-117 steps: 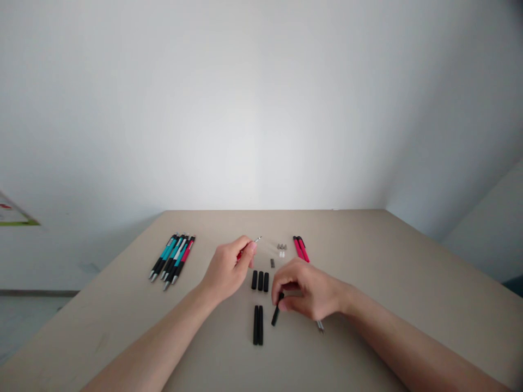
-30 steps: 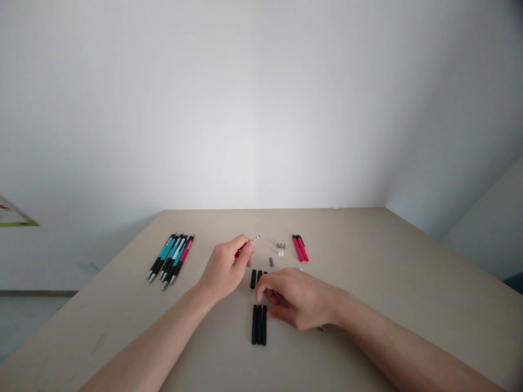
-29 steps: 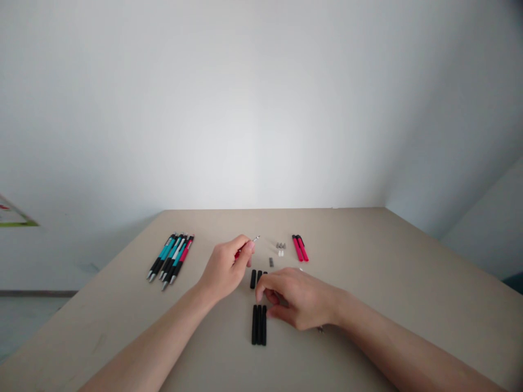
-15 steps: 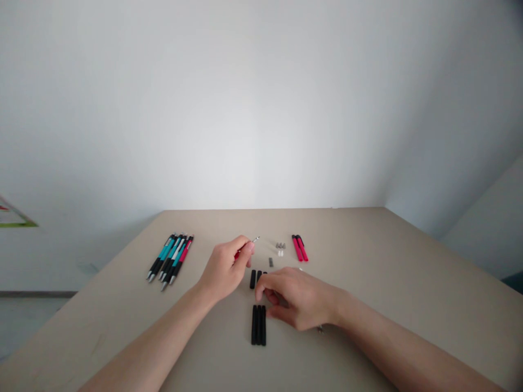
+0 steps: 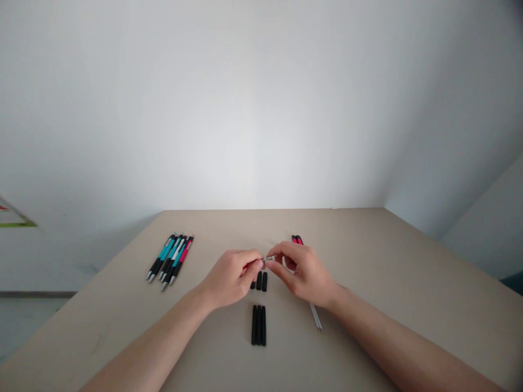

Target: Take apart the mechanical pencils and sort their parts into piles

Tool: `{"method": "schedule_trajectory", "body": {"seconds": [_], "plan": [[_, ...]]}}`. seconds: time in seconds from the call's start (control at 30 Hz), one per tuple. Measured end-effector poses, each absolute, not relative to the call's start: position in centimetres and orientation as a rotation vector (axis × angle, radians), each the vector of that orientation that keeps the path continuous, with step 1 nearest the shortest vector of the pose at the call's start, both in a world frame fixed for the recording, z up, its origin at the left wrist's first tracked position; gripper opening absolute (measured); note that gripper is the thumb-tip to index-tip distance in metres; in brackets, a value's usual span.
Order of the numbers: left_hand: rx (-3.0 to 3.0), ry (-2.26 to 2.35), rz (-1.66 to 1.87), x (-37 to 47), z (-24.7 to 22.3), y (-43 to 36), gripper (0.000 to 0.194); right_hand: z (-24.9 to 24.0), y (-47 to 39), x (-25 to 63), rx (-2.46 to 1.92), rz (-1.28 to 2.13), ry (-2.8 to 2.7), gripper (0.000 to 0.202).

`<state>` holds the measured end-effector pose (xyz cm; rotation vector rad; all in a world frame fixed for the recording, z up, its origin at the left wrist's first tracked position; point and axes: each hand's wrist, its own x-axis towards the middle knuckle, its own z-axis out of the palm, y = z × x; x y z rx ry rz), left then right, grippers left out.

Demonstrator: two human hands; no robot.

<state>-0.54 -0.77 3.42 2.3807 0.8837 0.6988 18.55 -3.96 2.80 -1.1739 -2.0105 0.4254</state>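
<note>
- Red pen piece (image 5: 245,267) held in my left hand (image 5: 231,277), between my hands; my right hand (image 5: 306,277) narrows around its silvery tip (image 5: 268,258); grip uncertain;
- left, pens (image 5: 177,258) look whole; short black tubes (image 5: 265,282), nearer long ones (image 5: 263,326) and right-hand rods (image 5: 315,317) lie separate; assembly looks partial;
- no container shows.

Above the tabletop (image 5: 347,245), both forearms slant inward from its near edge, wrists fairly straight, and the left hand (image 5: 235,275) and right hand (image 5: 302,272) nearly meet, thumbs and curled fingers pinching.
</note>
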Motion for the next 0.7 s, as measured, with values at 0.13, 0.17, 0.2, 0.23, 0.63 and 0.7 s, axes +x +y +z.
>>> {"method": "schedule_trajectory", "body": {"seconds": [0.13, 0.17, 0.2, 0.23, 0.63, 0.7], "plan": [[2.378, 0.88, 0.673, -0.5, 3.4, -0.9, 0.033, 3.0, -4.1, 18.6, -1.147, 0.395, -1.99, 0.024], [2.376, 0.889, 0.68, -0.5, 3.3, -0.8, 0.033, 3.0, -4.0, 18.7, -1.161, 0.382, -1.964, 0.024], [2.375, 0.905, 0.69, -0.5, 3.3, -0.8, 0.034, 3.0, -4.0, 18.9, -1.181, 0.371, -1.932, 0.025], [2.377, 0.926, 0.698, -0.6, 3.2, -0.7, 0.034, 3.0, -3.8, 19.1, -1.208, 0.361, -1.895, 0.025], [2.34, 1.078, 0.806, -0.8, 2.9, -0.1, 0.028, 1.7, -2.1, 20.3, -1.507, 0.274, -2.017, 0.014], [2.341, 1.073, 0.801, -0.8, 3.0, -0.2, 0.029, 1.6, -2.1, 20.3, -1.582, 0.274, -2.062, 0.014]]}}
